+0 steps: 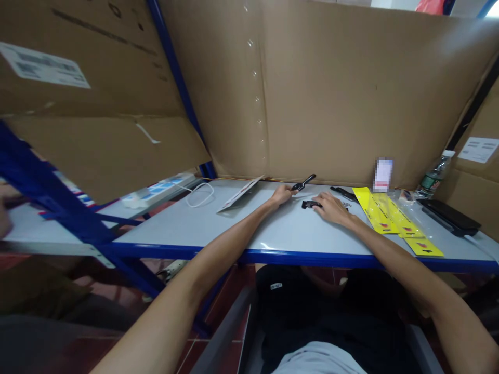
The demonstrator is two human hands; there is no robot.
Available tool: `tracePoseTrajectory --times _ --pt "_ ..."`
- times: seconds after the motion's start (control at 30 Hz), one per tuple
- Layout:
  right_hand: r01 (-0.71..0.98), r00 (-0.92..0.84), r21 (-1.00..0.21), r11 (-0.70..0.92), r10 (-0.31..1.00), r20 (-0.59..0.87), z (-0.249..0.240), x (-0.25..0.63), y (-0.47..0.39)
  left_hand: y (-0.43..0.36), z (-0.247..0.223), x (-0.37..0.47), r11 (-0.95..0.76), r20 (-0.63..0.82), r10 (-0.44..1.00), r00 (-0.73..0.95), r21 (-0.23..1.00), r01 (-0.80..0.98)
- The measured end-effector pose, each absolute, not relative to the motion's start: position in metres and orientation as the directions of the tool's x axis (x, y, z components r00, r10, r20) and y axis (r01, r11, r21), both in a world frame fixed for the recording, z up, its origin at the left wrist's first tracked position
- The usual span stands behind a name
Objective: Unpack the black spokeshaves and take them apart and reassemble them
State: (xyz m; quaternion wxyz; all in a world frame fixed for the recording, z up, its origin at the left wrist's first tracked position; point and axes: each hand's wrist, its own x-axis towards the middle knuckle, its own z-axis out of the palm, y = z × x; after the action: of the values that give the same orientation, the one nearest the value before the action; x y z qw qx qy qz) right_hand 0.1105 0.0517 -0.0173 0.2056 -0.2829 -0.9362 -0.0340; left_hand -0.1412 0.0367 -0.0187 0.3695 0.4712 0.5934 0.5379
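Left hand (pixel 283 194) closed round black tool (pixel 307 181); right hand (pixel 329 208) curled at dark piece (pixel 310 204), grip unclear. Both look light, stiff; tool's near end likely best hold.

Nothing can be read — print on the yellow cards (pixel 372 209) and left white label (pixel 44 65) is blurred

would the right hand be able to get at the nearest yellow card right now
Probably yes: the yellow card lies on the table just right of the right hand, with nothing tall between, though the hand is at a black piece it may be holding.
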Motion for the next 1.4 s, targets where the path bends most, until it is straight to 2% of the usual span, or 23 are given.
tracePoseTrajectory --times 0.1,0.33,0.43,0.53,0.67,0.77,0.9,1.07,1.1,1.17,1.2,1.27,1.33,1.4 --pt "0.545 -0.779 -0.022 0.838 0.517 0.355 -0.019 0.105 0.047 0.036 -0.016 -0.14 -0.015 0.012 0.965 -0.261 1.0 -0.009" --pt "0.638 -0.703 -0.099 0.763 0.631 0.328 -0.012 0.117 0.055 0.029 -0.008 -0.129 -0.002 -0.05 0.977 -0.207 0.971 -0.241" --pt "0.647 -0.662 -0.152 0.747 0.65 0.374 -0.011 0.119 0.06 0.026 -0.007 -0.122 -0.002 -0.056 0.986 -0.157 0.938 -0.346" --pt "0.567 -0.605 -0.333 0.754 0.655 0.452 -0.011 0.113 0.061 0.025 -0.007 -0.115 -0.023 -0.033 0.991 -0.128 0.912 -0.409" --pt "0.261 -0.563 -0.714 0.65 0.703 0.434 -0.014 0.101 0.058 0.022 -0.012 -0.097 -0.109 0.082 0.993 -0.089 0.927 -0.358" --pt "0.17 -0.605 -0.794 0.583 0.698 0.383 -0.018 0.096 0.057 0.017 -0.019 -0.08 -0.203 0.195 0.979 -0.056 0.939 -0.278" --pt "0.298 -0.623 -0.725 0.621 0.702 0.345 -0.018 0.097 0.056 0.013 -0.017 -0.069 -0.291 0.295 0.955 0.022 0.949 -0.123" --pt "0.59 -0.515 -0.479 0.65 0.76 0.397 0.005 0.111 0.055 0.015 0.002 -0.095 -0.358 0.363 0.93 0.051 0.929 -0.098" --pt "0.666 -0.485 -0.406 0.626 0.777 0.402 0.01 0.115 0.055 0.015 0.005 -0.102 -0.38 0.381 0.924 0.028 0.924 -0.041" --pt "0.789 -0.435 -0.257 0.558 0.803 0.407 0.018 0.123 0.053 0.012 0.008 -0.114 -0.435 0.454 0.89 -0.028 0.868 0.239" --pt "0.828 -0.422 -0.192 0.527 0.811 0.406 0.02 0.126 0.052 0.01 0.008 -0.117 -0.446 0.508 0.861 -0.031 0.783 0.432" --pt "0.863 -0.428 -0.097 0.496 0.82 0.381 0.021 0.129 0.05 0.005 0.007 -0.113 -0.411 0.581 0.812 0.06 0.496 0.765" --pt "0.86 -0.464 -0.037 0.508 0.812 0.355 0.019 0.129 0.047 -0.001 0.006 -0.102 -0.346 0.53 0.827 0.187 0.218 0.913" --pt "0.838 -0.515 0.0 0.545 0.791 0.332 0.016 0.126 0.044 -0.006 0.006 -0.088 -0.28 0.42 0.879 0.226 0.07 0.957"
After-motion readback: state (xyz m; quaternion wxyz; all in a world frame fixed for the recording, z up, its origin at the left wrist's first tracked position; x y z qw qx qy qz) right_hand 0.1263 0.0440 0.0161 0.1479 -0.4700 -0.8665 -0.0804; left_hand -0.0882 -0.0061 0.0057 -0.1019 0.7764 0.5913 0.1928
